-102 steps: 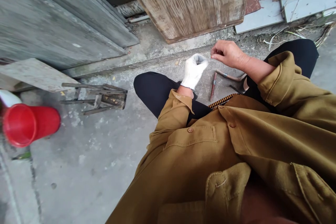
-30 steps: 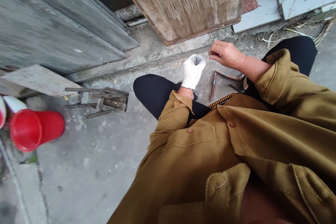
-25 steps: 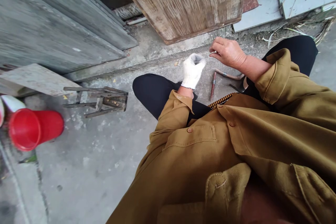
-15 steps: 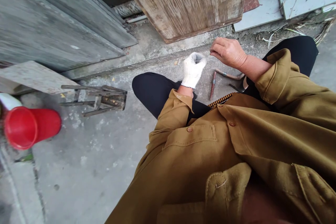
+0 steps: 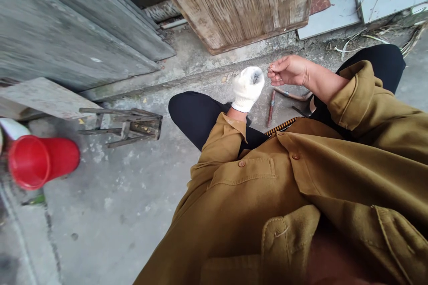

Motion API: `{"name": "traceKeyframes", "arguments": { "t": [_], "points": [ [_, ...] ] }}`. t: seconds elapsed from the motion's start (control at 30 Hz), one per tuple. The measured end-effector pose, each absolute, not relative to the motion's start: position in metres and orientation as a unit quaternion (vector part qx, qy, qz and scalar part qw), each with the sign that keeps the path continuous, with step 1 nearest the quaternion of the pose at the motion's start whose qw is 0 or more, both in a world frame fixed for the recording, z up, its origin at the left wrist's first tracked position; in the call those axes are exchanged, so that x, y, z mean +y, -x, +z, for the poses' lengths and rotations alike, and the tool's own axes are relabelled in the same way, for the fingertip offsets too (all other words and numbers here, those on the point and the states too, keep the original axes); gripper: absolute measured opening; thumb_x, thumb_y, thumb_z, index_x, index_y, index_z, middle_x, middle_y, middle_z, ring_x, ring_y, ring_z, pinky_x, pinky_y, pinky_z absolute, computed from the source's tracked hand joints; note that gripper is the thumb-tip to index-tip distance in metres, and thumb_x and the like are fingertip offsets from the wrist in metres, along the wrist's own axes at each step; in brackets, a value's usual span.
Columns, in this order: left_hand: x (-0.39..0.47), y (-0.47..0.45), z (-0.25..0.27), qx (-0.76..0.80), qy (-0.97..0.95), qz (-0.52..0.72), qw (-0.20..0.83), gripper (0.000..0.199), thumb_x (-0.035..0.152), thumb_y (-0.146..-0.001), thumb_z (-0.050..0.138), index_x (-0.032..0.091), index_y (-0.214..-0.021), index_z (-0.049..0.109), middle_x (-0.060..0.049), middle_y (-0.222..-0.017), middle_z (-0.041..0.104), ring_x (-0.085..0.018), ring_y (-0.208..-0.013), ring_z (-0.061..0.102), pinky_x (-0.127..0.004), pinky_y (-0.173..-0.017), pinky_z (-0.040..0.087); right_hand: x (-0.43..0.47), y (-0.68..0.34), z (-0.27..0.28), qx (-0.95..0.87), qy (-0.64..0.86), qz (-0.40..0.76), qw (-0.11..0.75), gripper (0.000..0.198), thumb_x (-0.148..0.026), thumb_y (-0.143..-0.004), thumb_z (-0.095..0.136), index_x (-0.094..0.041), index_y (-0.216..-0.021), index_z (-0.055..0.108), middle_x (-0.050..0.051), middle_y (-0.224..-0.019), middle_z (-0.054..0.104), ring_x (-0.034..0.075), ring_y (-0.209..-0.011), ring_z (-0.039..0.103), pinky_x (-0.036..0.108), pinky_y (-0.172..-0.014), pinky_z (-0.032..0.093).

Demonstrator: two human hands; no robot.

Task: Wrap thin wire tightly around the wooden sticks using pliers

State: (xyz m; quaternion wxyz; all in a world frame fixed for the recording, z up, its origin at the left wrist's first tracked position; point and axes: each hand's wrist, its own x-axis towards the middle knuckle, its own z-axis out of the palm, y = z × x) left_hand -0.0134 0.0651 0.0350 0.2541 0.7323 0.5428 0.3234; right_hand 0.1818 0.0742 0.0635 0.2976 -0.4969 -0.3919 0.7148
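My left hand point(image 5: 248, 89) wears a white knitted glove with a greyish palm side. Its fingers are curled into a fist, and whatever they may hold is hidden. Just to its right, my bare right hand point(image 5: 290, 71) is closed in a pinch, palm side turned partly up. Something thin and pale shows at its fingertips, too small to name. The two hands are close together but apart. Below them on the ground lies a bent, rusty metal pipe point(image 5: 271, 109) with grey bands.
A small wooden stool point(image 5: 133, 127) lies on the concrete at left, beyond it a red bucket point(image 5: 63, 156) on its side. A wooden panel point(image 5: 247, 4) and grey boards point(image 5: 67, 22) stand ahead. White tile pieces point(image 5: 329, 20) are stacked at upper right.
My right hand has turned from knuckles up to palm partly up and lowered slightly, its fingers pinched. The gloved left hand has rotated a little in place.
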Motion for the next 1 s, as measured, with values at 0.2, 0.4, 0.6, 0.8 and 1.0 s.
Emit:
{"name": "traceKeyframes", "arguments": {
  "t": [0.2,0.4,0.6,0.8,1.0],
  "points": [
    [0.071,0.010,0.023,0.564,-0.665,0.347,0.345,0.004,0.020,-0.088,0.071,0.021,-0.085,0.068,-0.001,-0.083,0.075,-0.014,-0.080,0.070,-0.029,-0.081,0.059,0.076,-0.187,0.061,-0.578,0.559,0.500,0.322,0.018,-0.033,-0.089,0.075,-0.024,-0.079,0.063,0.003,-0.076,0.063,0.019,-0.077,0.058,0.035,-0.080,0.055],
    [0.074,0.010,0.018,0.557,-0.619,0.361,0.420,0.010,0.026,-0.086,0.074,0.020,-0.084,0.066,0.000,-0.078,0.070,-0.012,-0.074,0.068,-0.026,-0.070,0.057,0.068,-0.191,0.065,-0.784,0.507,0.273,0.231,0.014,-0.033,-0.099,0.063,-0.022,-0.108,0.068,0.012,-0.120,0.069,0.029,-0.113,0.063,0.042,-0.099,0.050],
    [0.070,0.008,0.017,0.559,-0.585,0.340,0.480,0.019,0.037,-0.088,0.074,0.022,-0.084,0.062,0.003,-0.065,0.056,-0.008,-0.051,0.049,-0.023,-0.046,0.044,0.068,-0.192,0.070,-0.837,0.482,0.180,0.186,0.024,-0.029,-0.108,0.048,-0.020,-0.117,0.068,0.016,-0.130,0.065,0.032,-0.119,0.060,0.049,-0.102,0.045],
    [0.068,0.004,0.023,0.550,-0.561,0.330,0.523,0.023,0.041,-0.087,0.072,0.023,-0.082,0.059,0.003,-0.059,0.048,-0.007,-0.046,0.038,-0.026,-0.044,0.037,0.070,-0.192,0.077,-0.839,0.485,0.174,0.175,0.023,-0.031,-0.108,0.048,-0.020,-0.103,0.067,0.015,-0.123,0.067,0.032,-0.120,0.060,0.053,-0.108,0.042],
    [0.070,0.010,0.024,0.548,-0.578,0.328,0.509,0.021,0.041,-0.085,0.072,0.023,-0.083,0.061,0.003,-0.061,0.050,-0.008,-0.048,0.041,-0.027,-0.046,0.037,0.078,-0.193,0.067,-0.811,0.494,0.232,0.211,0.013,-0.023,-0.099,0.063,-0.021,-0.086,0.066,0.011,-0.113,0.070,0.030,-0.116,0.062,0.054,-0.117,0.038]
  ]
}}
